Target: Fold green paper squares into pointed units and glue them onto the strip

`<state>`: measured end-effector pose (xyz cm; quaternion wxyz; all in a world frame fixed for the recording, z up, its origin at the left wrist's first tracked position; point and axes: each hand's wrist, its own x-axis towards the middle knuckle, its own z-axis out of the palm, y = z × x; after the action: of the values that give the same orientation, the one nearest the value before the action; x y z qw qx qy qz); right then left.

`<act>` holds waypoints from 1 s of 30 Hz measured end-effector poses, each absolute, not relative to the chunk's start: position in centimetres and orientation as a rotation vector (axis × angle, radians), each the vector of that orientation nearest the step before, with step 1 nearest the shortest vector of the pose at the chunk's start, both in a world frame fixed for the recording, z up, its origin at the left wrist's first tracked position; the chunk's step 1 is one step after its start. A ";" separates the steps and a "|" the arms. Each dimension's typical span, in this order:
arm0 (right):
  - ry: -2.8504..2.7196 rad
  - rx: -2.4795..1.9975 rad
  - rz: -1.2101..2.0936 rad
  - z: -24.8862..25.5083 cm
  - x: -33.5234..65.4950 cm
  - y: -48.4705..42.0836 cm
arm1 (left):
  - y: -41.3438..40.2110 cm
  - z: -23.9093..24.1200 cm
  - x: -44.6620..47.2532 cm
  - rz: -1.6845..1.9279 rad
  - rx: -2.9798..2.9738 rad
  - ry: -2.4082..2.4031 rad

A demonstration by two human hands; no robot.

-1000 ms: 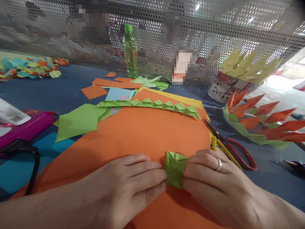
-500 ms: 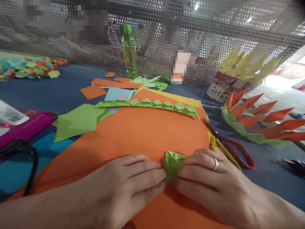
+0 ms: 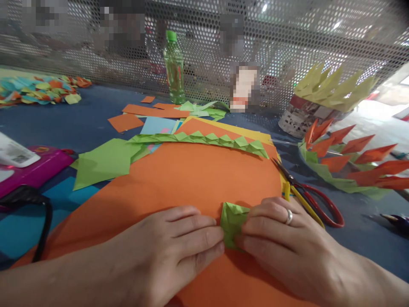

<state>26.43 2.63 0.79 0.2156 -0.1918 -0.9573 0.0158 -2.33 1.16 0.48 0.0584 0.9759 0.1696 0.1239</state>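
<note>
A small folded green paper piece (image 3: 232, 221) lies on a large orange sheet (image 3: 179, 183) near the table's front. My left hand (image 3: 172, 251) presses its fingertips against the piece's left edge. My right hand (image 3: 281, 238), with a ring on one finger, pinches the piece from the right and covers part of it. Both hands rest on the orange sheet with fingers pressed together on the paper.
A green folded zigzag strip (image 3: 204, 140) lies across the sheet's far edge. Red-handled scissors (image 3: 306, 196) sit to the right. Orange and green spiked paper work (image 3: 351, 162), a yellow paper crown (image 3: 329, 91), a green bottle (image 3: 174, 68), a pink case (image 3: 35, 168) and loose paper scraps surround them.
My right hand's fingers have slid left over the green piece, covering more of it and squeezing it narrower. My left hand has barely moved.
</note>
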 end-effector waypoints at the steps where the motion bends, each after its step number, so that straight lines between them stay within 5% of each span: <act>1: -2.657 -0.519 0.037 0.8 26.4 2.6 | 1.2 0.5 -2.3 0.379 2.953 0.514; 30: -2.709 -0.419 -0.156 1.6 26.2 1.5 | 1.3 1.2 -1.4 0.404 2.943 0.565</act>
<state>26.24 1.49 1.60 0.1969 -0.1497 -0.9673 -0.0556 -1.41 1.28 1.15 0.0590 0.9716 0.1864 0.1333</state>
